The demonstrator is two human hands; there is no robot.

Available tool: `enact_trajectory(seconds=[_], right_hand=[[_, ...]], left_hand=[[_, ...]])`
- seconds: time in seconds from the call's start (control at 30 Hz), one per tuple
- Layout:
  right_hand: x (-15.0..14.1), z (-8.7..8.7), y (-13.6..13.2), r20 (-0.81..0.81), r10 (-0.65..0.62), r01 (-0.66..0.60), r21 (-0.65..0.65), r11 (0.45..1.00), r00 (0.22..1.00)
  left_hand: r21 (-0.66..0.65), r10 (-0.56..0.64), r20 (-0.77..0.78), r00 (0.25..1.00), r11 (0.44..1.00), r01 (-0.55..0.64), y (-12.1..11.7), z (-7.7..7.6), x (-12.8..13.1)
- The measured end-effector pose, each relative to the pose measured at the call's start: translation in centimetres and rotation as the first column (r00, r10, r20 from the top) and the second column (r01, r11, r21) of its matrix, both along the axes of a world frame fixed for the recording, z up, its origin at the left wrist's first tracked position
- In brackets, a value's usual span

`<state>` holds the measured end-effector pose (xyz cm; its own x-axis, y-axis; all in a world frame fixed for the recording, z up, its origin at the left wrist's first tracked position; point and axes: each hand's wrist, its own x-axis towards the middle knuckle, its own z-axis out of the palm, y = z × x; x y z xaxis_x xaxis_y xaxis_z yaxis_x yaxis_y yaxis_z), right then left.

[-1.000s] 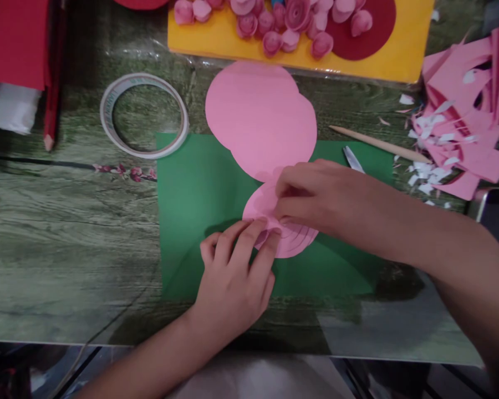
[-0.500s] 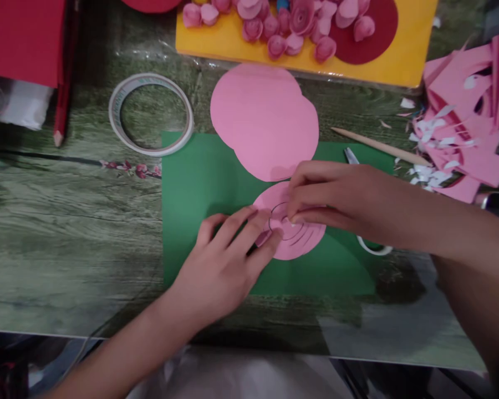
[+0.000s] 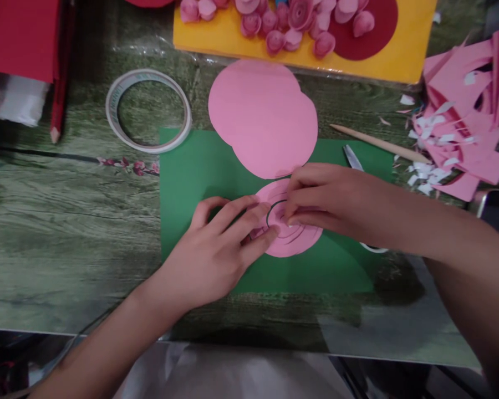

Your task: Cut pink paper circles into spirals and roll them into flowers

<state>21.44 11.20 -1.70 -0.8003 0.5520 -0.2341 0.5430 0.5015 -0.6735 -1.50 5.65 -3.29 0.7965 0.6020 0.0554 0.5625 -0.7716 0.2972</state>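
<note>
A pink paper circle cut into a spiral point(image 3: 293, 241) lies on a green paper sheet point(image 3: 191, 177). My left hand point(image 3: 216, 252) rests on the sheet with its fingers stretched flat, pressing the spiral's left edge. My right hand point(image 3: 332, 202) comes in from the right, its fingertips pinched on the spiral's centre. Just behind the spiral lie overlapping plain pink paper circles point(image 3: 261, 113).
A tape ring point(image 3: 148, 111) lies at the green sheet's far left corner. A yellow board point(image 3: 399, 55) carries several rolled pink paper roses point(image 3: 274, 25). Pink scraps point(image 3: 466, 111), a wooden stick point(image 3: 378, 144), scissor tips point(image 3: 352, 158), a red pencil point(image 3: 58, 105) and a white ring point(image 3: 374, 248) lie around.
My right fingers have shifted down onto the spiral's centre, and a dark gap has opened in the cut. My left hand has slid slightly left, still pressing the edge.
</note>
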Motion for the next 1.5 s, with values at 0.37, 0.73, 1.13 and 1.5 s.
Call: enact_trajectory(seconds=[0.37,0.73,1.13,1.5], right_hand=[[-0.1,-0.4,-0.3,-0.017,0.001,0.001,0.062,0.998,1.0],[0.1,-1.0,-0.7,-0.036,-0.032,0.036,0.116,0.993,0.999],[0.1,-1.1,-0.9,-0.022,-0.038,0.041,0.153,0.987,0.999],[0.6,2.0,-2.1,0.025,-0.204,0.175,0.415,0.893,0.979]], left_hand=[[0.003,0.011,-0.003,1.0,1.0,-0.011,-0.1,0.1,0.1],[0.02,0.044,-0.029,0.999,0.999,-0.043,-0.7,0.3,0.6],[-0.03,0.154,-0.074,0.985,0.987,-0.157,-2.9,0.2,2.3],[-0.062,0.226,-0.03,0.974,0.972,-0.228,-3.1,0.1,2.8]])
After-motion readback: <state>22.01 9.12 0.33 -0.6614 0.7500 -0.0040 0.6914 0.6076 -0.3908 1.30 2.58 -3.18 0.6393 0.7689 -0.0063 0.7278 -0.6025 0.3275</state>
